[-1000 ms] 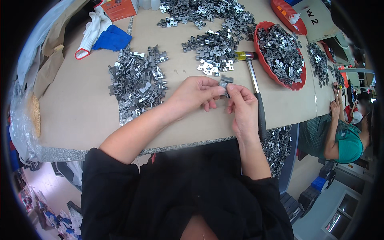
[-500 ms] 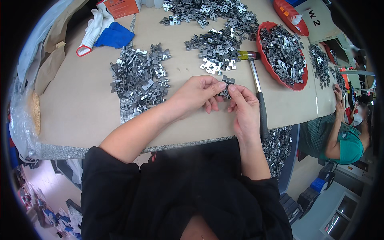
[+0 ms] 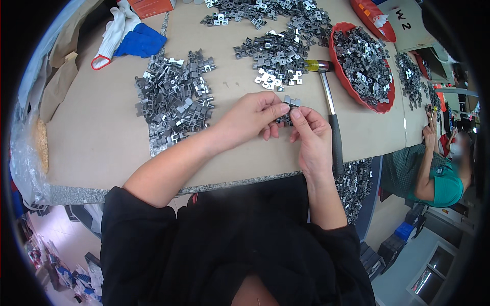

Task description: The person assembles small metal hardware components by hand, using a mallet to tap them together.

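Observation:
Between my left hand (image 3: 255,115) and my right hand (image 3: 312,131) is a small grey metal bracket (image 3: 291,101), pinched by the thumbs and fingers of both. My fingers cover its lower part. Beyond my hands lies a pile of similar metal brackets (image 3: 280,56), some with shiny flat faces. Another pile of brackets (image 3: 176,99) sits left of my left hand. To the right of my right hand rests a hammer (image 3: 329,97) with a black grip and a yellow-ended head. Its head is near a red scalloped basin (image 3: 375,107) full of brackets.
White gloves (image 3: 115,38) and a blue cloth (image 3: 140,42) lie at the back left by an orange box (image 3: 151,7). Clear plastic bags (image 3: 28,168) hang at the left edge. A bin of metal parts (image 3: 354,191) stands below the table at right. A co-worker in green (image 3: 445,183) sits farther right.
Both hands keep their pinch on the bracket with little movement. The view has shifted slightly. At the right, the co-worker's hands have moved a little.

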A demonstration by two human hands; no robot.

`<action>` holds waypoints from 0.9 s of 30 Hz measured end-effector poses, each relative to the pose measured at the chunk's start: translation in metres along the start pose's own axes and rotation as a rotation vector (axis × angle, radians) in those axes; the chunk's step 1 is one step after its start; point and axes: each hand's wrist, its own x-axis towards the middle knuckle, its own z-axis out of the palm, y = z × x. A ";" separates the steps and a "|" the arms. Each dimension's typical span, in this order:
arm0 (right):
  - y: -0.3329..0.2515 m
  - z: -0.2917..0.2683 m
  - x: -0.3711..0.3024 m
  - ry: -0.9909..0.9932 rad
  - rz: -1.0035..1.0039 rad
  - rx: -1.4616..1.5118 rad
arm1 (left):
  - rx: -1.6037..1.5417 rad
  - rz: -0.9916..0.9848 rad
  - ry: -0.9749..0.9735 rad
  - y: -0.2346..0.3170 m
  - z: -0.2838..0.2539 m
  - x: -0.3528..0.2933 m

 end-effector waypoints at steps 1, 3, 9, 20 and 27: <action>0.000 -0.001 0.000 -0.002 -0.004 -0.004 | -0.002 0.006 0.000 0.000 0.004 -0.001; 0.002 -0.003 0.000 -0.071 -0.068 0.121 | 0.159 0.224 0.112 0.001 0.014 -0.009; 0.003 -0.010 -0.001 -0.141 -0.009 0.097 | 0.634 0.486 0.235 0.006 0.020 -0.017; -0.002 -0.005 -0.003 -0.126 -0.027 0.105 | 0.722 0.602 0.293 0.001 0.022 -0.017; -0.004 -0.001 -0.001 0.089 0.103 0.189 | 0.343 0.397 0.382 0.000 0.025 -0.015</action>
